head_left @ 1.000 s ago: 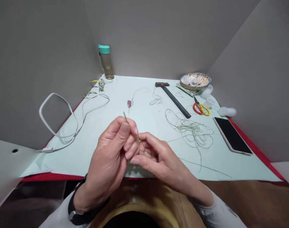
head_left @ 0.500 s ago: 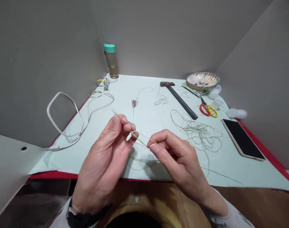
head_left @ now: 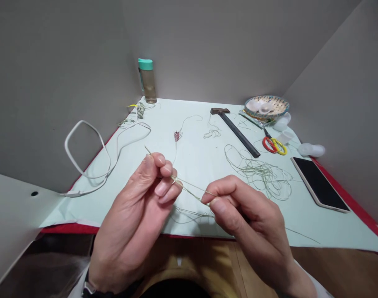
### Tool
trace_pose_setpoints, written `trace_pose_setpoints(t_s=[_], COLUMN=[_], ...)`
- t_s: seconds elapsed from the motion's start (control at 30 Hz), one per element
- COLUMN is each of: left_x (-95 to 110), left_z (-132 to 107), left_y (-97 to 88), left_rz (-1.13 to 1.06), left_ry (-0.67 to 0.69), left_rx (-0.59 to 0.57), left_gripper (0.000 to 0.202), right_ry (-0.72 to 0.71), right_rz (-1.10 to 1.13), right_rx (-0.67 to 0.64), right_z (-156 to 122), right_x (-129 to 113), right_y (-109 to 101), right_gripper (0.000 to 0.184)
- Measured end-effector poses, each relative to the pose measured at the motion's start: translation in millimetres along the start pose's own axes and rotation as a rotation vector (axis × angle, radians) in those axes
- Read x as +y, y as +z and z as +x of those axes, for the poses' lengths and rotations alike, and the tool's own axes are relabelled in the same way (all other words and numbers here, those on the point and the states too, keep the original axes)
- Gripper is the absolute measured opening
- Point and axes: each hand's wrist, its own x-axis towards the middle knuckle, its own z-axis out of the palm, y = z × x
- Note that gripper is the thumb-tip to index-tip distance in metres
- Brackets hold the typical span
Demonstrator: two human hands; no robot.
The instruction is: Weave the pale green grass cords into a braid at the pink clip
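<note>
**Left hand (head_left: 136,211) and right hand (head_left: 254,223) held green cord (head_left: 191,192)**

Cord ran in thin strands from one hand to the other, above the bench (head_left: 196,159). Left: thumb and index finger pinched together, cord tip poking out past them, other fingers curled. Right: narrow thumb-and-finger pinch on the strands. Loose cord loops (head_left: 189,213) lay on the bench below the gap between the hands. White cable (head_left: 97,177) was left of the left hand; phone (head_left: 321,184), screen dark, right of the right hand. Tangled cord pile (head_left: 258,171) sat just beyond the right hand. Farther out past the left fingertips: small dark-red piece (head_left: 176,135) with a thread. Beyond the right hand: red-and-yellow scissors (head_left: 274,145), hammer (head_left: 240,134), then round basket (head_left: 280,105) holding translucent cups (head_left: 265,108). Bottle (head_left: 149,85), teal lid, stood upright far beyond the left hand.
</note>
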Motion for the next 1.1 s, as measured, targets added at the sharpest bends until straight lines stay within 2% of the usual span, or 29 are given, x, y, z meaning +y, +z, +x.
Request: trace_pose_setpoints(t_s=[0.17,0.4,0.57,0.8,1.1], left_x=[-0.9,-4.9,-4.5,-4.0,-5.6], left_z=[-2.8,-10.5,-13.6,-14.0,-18.5], left_y=[4.0,3.6,4.3,5.8,2.9], left_rz=[0.115,0.315,0.338,0.357,0.380], left_ry=[0.061,0.212,0.197,0.173,0.242], left_rx=[0.032,0.067,0.061,0.043,0.009], left_gripper=[0.016,0.028,0.027,0.014,0.005], right_ry=[-0.017,-0.091,-0.126,-0.113,-0.172], right_rz=[-0.084,-0.188,-0.219,-0.273,-0.282], right_rx=[0.012,0.009,-0.034,-0.018,-0.013], right_z=[-7.3,-10.8,-13.0,-13.3,-9.8], right_x=[8.3,18.7,19.6,15.1,14.0], right_y=[0.0,2.5,0.6,-1.1,-1.3], right_gripper=[0.021,0.018,0.015,0.023,0.021])
